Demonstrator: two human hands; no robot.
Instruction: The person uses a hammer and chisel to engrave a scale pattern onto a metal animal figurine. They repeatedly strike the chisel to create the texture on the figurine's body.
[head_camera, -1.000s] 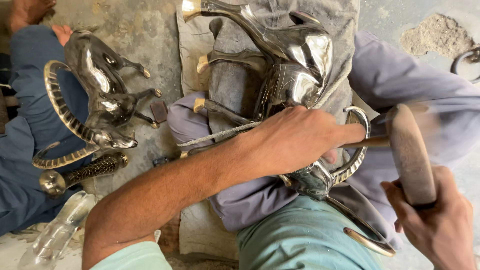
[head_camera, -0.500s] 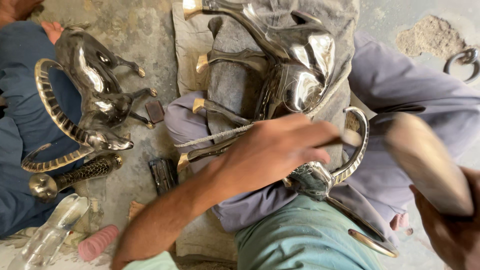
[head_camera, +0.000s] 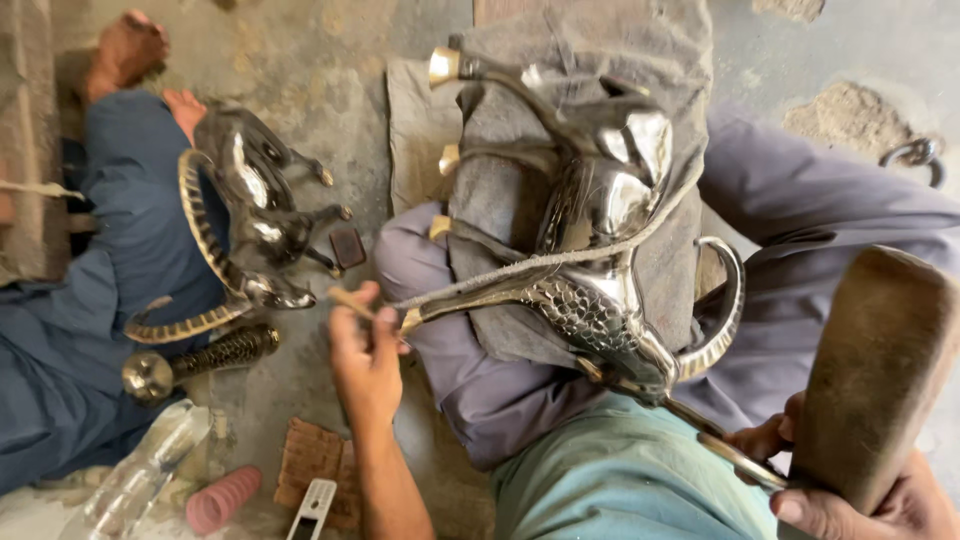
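The person sat on the floor (head_camera: 330, 90) with a shiny metal deer (head_camera: 590, 250) lying on its side across the lap. A grey cloth (head_camera: 500, 200) lay under the deer, over the legs. The deer's curved horn (head_camera: 725, 300) pointed toward the person's right side, and its thin legs with gold feet reached toward the far edge of the cloth.

The left hand (head_camera: 365, 360) was pinching a thin little stick (head_camera: 350, 300) between thumb and fingers, just beside the tip of one deer leg at the left edge of the cloth. The right hand (head_camera: 860, 500) was closed tight around a thick wooden hammer (head_camera: 870, 370), lifted up near the right edge of the picture. I could not tell if it also held the thin metal strip by the deer's head.

To do this step well, I think the deer should lie still on the soft cloth so it would not slip or get scratched. The stick should be held steady and close, and the hammer should come down gently, with fingers kept out of the way.

On the floor to the left lay a second shiny deer (head_camera: 250, 230) beside another person in blue clothes (head_camera: 70, 330). Near them were a round metal knob (head_camera: 150, 372), a clear bottle (head_camera: 130, 490) and a pink ribbed roll (head_camera: 222, 498).
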